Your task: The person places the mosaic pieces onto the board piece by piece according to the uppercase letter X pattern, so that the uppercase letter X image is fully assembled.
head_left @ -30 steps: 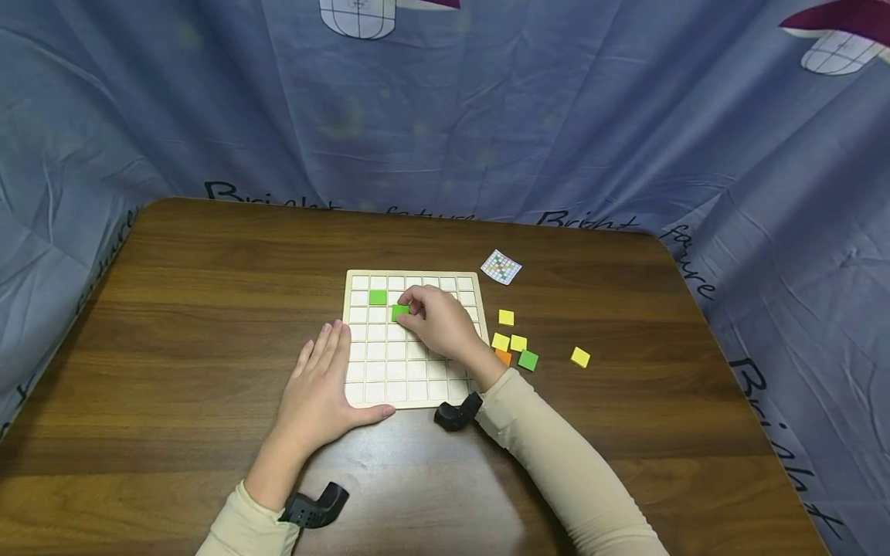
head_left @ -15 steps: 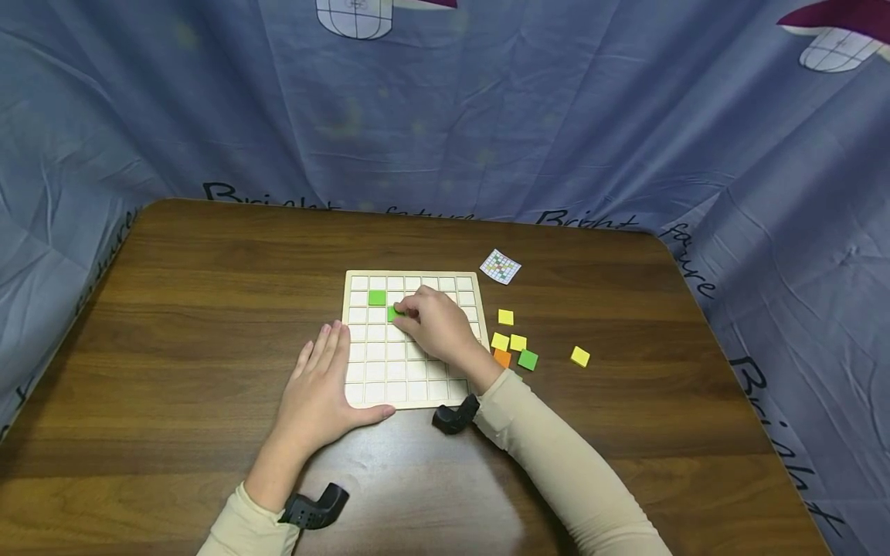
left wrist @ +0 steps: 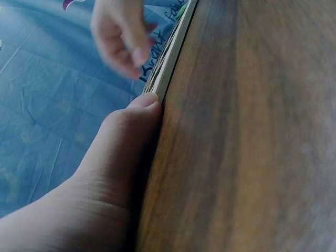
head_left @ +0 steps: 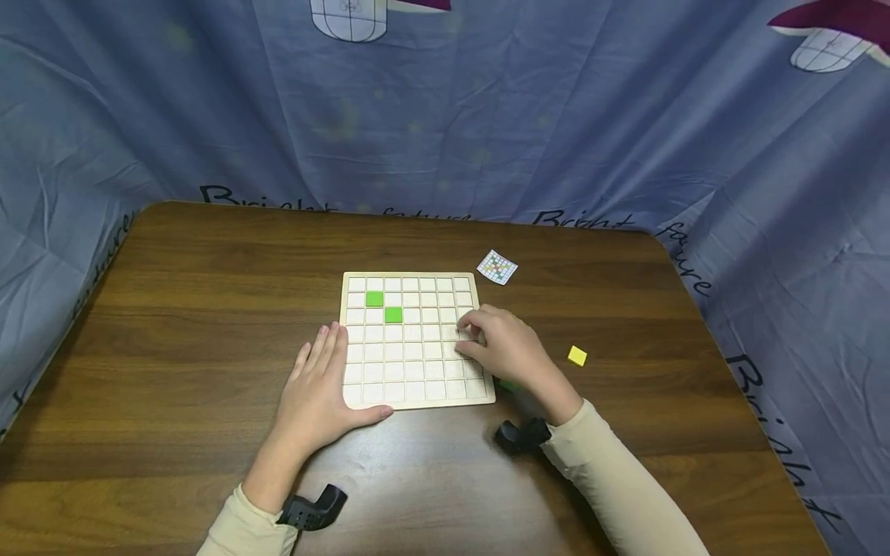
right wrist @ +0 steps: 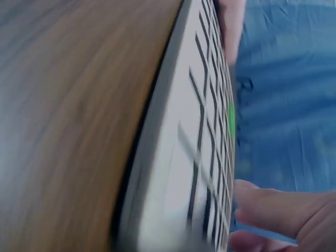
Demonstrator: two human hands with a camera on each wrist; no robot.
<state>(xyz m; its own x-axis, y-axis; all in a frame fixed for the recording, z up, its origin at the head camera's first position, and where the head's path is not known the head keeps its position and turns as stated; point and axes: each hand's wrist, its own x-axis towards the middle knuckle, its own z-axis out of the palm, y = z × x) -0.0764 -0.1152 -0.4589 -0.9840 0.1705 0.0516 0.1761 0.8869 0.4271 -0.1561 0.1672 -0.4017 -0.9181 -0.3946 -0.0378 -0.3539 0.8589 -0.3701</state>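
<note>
A pale wooden grid board [head_left: 424, 352] lies on the table, with two green square tiles in its cells: one green tile [head_left: 375, 299] in the upper left, the other green tile [head_left: 393, 315] diagonally below it. My left hand [head_left: 316, 394] rests at the board's left side, fingers straight, thumb spread along the near edge. In the left wrist view the thumb [left wrist: 123, 136] presses that edge. Over the right edge of the board hovers my right hand [head_left: 511, 351], loosely curled and holding nothing. Beneath it a green tile [head_left: 508, 385] shows partly; other loose tiles are hidden there.
A lone yellow tile [head_left: 578, 356] lies on the brown table [head_left: 229, 309] right of the board. Behind the board's far right corner is a small card [head_left: 497, 267] printed with a coloured grid. Blue curtain [head_left: 445, 116] hangs around the table's back and sides.
My right hand has let go of the second green tile, now lying in a cell, and has moved right over the loose tiles. The left hand has stayed in place.
</note>
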